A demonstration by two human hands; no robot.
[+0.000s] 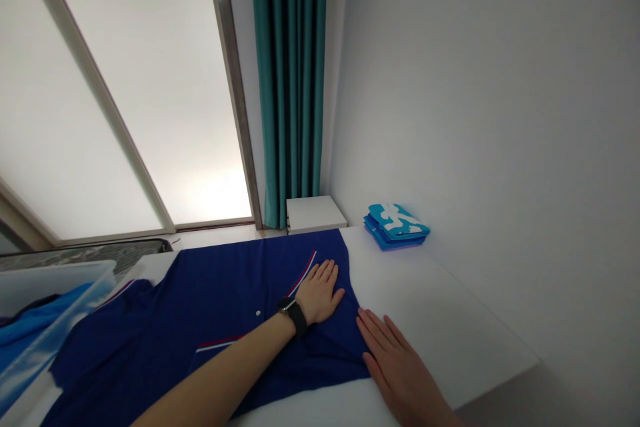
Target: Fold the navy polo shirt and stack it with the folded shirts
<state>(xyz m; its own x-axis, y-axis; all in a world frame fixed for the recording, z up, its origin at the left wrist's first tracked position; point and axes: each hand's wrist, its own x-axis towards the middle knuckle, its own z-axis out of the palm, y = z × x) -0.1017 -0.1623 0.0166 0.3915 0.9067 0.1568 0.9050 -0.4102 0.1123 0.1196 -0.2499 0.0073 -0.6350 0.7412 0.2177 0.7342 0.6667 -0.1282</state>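
A dark blue shirt (pixel 210 290) lies spread on a white table (pixel 445 327), reaching from the near left to the middle of the scene, its right edge short of the table's right end. Red and white trim (pixel 305 273) runs beside the left hand (pixel 320 293), more of it shows by the forearm and at the shirt's far left, and a pale button (pixel 258 313) sits between. The left hand rests palm down on the right part of the shirt, fingers straight and close together, thumb held apart, clamped on nothing; a black watch (pixel 295 315) circles its wrist. The right hand (pixel 390 357) lies flat at the shirt's right edge, fingers stretched and slightly spread, fingertips and thumb at the cloth, likewise gripping nothing. To the far right, near the wall (pixel 480 120), a folded blue stack (pixel 395 227) with a white pattern on top sits on the table, apart from both hands. On the left, a clear tub (pixel 75 330) holds blue and dark clothes (pixel 45 320). Beyond the table stand a small white cabinet (pixel 315 213), a green curtain (pixel 290 93) and, farther left, frosted door panels (pixel 155 100).
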